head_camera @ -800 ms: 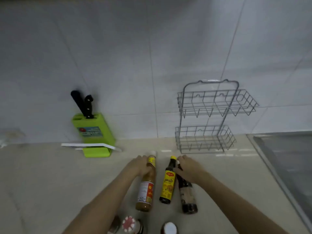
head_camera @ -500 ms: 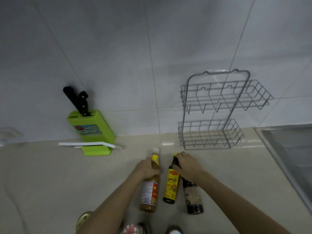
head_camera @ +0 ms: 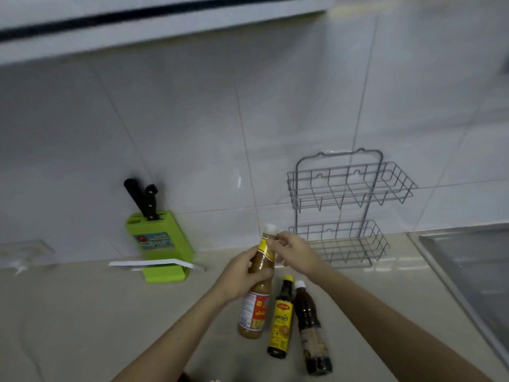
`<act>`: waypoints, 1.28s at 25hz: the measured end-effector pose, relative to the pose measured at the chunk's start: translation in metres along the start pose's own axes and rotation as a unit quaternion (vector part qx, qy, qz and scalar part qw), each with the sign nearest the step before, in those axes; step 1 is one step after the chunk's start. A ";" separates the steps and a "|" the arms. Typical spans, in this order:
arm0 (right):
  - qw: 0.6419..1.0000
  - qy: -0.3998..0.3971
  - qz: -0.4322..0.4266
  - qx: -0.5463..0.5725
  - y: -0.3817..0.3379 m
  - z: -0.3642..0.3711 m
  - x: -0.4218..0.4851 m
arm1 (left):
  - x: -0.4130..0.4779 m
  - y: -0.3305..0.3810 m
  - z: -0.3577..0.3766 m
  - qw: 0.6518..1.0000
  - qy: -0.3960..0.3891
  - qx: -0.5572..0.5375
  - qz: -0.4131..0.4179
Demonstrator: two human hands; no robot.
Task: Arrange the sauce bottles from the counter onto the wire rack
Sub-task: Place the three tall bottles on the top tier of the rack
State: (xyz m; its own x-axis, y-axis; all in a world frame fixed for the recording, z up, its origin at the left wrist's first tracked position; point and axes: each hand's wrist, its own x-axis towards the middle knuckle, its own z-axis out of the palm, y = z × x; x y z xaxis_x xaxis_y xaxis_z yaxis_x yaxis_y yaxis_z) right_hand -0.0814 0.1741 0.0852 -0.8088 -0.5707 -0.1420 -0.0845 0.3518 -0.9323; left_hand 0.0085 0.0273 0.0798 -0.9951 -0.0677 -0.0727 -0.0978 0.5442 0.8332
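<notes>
Two hands (head_camera: 243,274) on the tan sauce bottle (head_camera: 257,296) — fingers (head_camera: 275,245) pinching its neck — a careless swing could topple the two bottles (head_camera: 297,318) standing beside it.

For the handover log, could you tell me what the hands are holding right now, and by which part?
Both hold the brown sauce bottle: the left hand wraps its upper body below the neck, and the right hand pinches the neck under the white cap.

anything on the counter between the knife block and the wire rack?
In the head view, yes: both hands, left and right, holding the tan sauce bottle between the green knife block and the wire rack.
</notes>
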 end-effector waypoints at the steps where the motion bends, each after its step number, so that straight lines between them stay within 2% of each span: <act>1: 1.000 -0.005 -0.014 0.021 -0.016 -0.009 -0.004 | -0.002 0.015 -0.004 0.999 0.008 -0.021 0.027; 5: 0.990 0.004 -0.099 0.097 -0.081 -0.048 -0.029 | -0.004 0.069 -0.014 0.989 0.041 -0.091 0.111; 8: 0.978 0.062 -0.157 0.120 -0.125 -0.077 -0.044 | 0.004 0.100 -0.010 0.962 0.089 -0.212 0.145; 11: 0.958 0.182 -0.206 0.086 -0.161 -0.115 -0.051 | 0.020 0.118 -0.005 0.952 0.151 -0.243 0.109; 14: 0.925 0.295 -0.235 0.033 -0.186 -0.145 -0.049 | 0.045 0.112 -0.002 0.963 0.195 -0.181 0.028; 16: 0.904 0.342 -0.255 0.014 -0.193 -0.157 -0.041 | 0.060 0.105 0.004 0.973 0.179 -0.145 -0.014; 19: 0.880 0.392 -0.270 0.004 -0.195 -0.170 -0.020 | 0.082 0.105 0.019 0.976 0.106 -0.188 -0.035; 22: 0.877 0.407 -0.255 0.010 -0.184 -0.172 0.001 | 0.092 0.109 0.032 0.961 0.104 -0.253 -0.037; 26: 0.897 0.379 -0.227 -0.017 -0.156 -0.155 0.027 | 0.094 0.108 0.037 0.937 0.100 -0.332 -0.053; 32: 0.915 0.325 -0.230 -0.066 -0.132 -0.137 0.035 | 0.085 0.114 0.036 0.929 0.073 -0.360 -0.047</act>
State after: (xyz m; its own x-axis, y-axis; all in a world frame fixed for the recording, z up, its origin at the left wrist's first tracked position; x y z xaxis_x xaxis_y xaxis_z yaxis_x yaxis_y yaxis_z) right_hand -0.1781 0.2090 0.2492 -0.8419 -0.1349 0.5224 -0.5374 0.2967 -0.7894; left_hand -0.0877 0.1141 0.1490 -0.9647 -0.2275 -0.1324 -0.0953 -0.1669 0.9814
